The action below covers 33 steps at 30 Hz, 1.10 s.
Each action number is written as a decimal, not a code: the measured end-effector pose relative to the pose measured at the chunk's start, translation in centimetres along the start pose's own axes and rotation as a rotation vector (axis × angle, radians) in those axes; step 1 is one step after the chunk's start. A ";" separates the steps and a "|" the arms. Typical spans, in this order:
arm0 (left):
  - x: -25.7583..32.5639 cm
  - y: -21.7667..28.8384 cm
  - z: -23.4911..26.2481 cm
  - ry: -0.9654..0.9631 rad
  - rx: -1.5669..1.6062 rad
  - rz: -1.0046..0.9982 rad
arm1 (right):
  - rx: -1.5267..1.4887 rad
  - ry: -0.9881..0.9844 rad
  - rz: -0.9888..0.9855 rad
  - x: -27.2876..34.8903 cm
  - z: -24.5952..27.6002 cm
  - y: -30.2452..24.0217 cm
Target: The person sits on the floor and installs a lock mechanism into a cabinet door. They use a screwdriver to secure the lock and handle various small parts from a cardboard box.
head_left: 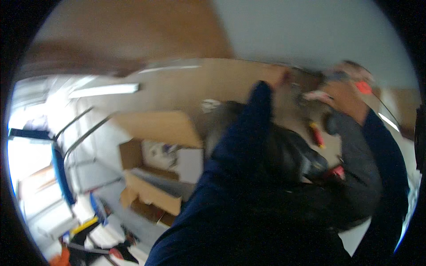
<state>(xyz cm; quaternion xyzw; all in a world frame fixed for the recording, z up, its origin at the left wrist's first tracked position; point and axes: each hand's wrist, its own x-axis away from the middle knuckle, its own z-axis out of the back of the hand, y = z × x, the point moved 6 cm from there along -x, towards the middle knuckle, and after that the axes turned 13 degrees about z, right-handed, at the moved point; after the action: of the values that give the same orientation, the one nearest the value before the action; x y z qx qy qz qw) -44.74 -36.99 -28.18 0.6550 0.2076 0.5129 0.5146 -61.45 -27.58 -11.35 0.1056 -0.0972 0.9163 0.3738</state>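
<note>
Motion smears most of the picture. My left hand [278, 76], at the end of a dark blue sleeve, reaches up to the edge of a tan board [239, 82]; its fingers are too blurred to read. My right hand [350, 103] is at the upper right, against a blurred pinkish and grey thing [353, 70] with a bright red-orange patch [364, 87]. Whether it grips this cannot be made out. Between my arms is another person in black [288, 153], whose dark grey sleeve [355, 146] reaches up beside my right arm. A red and yellow tool handle [317, 134] shows near that sleeve.
To the left is an open cardboard box [155, 124] with pale items inside. Further left is a metal-framed blue chair [62, 173]. Mixed clutter [95, 235] lies at the lower left. A lit tube lamp [104, 91] shows at the upper left, and a brown surface [133, 31] spans the top.
</note>
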 end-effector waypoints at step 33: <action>3.1 -2.5 -1.6 0.319 0.014 0.471 | -0.011 -0.085 0.133 0.8 3.6 -0.8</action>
<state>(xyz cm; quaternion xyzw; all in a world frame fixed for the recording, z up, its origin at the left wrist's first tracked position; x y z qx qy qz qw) -44.29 -32.86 -29.09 0.5997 0.1314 0.7135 0.3377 -60.99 -27.39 -7.60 0.1359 -0.1247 0.9332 0.3084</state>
